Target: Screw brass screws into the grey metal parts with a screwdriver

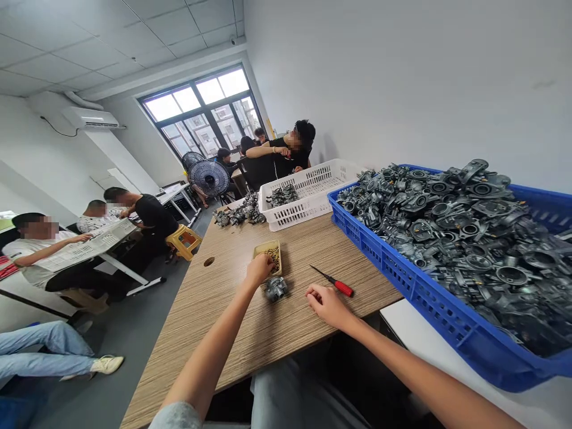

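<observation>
My left hand [260, 268] reaches over the near edge of a small yellowish tray [256, 250], its fingers pinched down among small brass-coloured screws [276, 260]. What the fingertips hold, if anything, is hidden. Just in front of the tray, close to my left wrist, a grey metal carburetor-like part [276, 289] sits on the table. My right hand [329, 305] rests on the tabletop to the right of that part, fingers loosely bent and a little apart, with nothing seen in them. Beyond it lies a screwdriver [343, 288] with a red handle and dark shaft, apart from the hand.
On the right, a blue crate [379, 253] is heaped with similar metal parts [447, 220]. A white basket [308, 213] with some parts stands at the back, beside a loose pile [241, 211]. The wooden table [214, 310] has a cable hole. Other people sit farther off.
</observation>
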Demonstrator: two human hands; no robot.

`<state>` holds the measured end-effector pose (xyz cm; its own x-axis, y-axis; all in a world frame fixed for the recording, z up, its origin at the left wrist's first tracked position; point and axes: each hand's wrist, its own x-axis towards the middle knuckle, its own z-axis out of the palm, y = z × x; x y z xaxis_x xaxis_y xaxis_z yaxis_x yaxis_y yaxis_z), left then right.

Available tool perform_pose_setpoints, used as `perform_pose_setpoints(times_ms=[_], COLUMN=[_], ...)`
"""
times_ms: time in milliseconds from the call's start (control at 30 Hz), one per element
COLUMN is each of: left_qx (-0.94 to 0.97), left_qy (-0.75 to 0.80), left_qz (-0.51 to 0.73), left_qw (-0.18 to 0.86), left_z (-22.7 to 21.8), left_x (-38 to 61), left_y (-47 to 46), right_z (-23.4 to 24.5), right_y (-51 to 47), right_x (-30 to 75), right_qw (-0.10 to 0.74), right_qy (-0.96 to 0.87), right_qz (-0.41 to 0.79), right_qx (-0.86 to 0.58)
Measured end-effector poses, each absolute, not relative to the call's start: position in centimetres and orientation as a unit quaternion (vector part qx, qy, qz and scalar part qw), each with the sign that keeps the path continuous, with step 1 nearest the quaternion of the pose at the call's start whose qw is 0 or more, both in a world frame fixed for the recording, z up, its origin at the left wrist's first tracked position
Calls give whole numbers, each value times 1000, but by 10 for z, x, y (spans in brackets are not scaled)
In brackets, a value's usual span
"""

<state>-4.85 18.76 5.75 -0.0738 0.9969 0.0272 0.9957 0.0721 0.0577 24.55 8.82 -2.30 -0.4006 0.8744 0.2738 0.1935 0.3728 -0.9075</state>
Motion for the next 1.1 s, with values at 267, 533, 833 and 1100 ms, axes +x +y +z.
perform_pose_setpoints(times_ms=[267, 533, 833, 1100], left_qx=[676, 685, 694, 764], left_qy=[737, 728, 719, 645], left_qz=[20, 7, 13, 6], left_qw=[-7, -20, -23, 12], left_z=[56, 60, 93, 127], left_x=[-43, -33, -35, -29], left_y=[190, 189, 171, 130], right_z=[-22, -22, -22, -19], right_y=[88, 87, 88, 88], right_x=[246, 246, 246, 249], right_qw=[405, 404, 400, 403], right_qy=[-727, -727, -727, -725], right_qz=[415, 417, 419, 423], right_qx=[-368, -365, -370, -365])
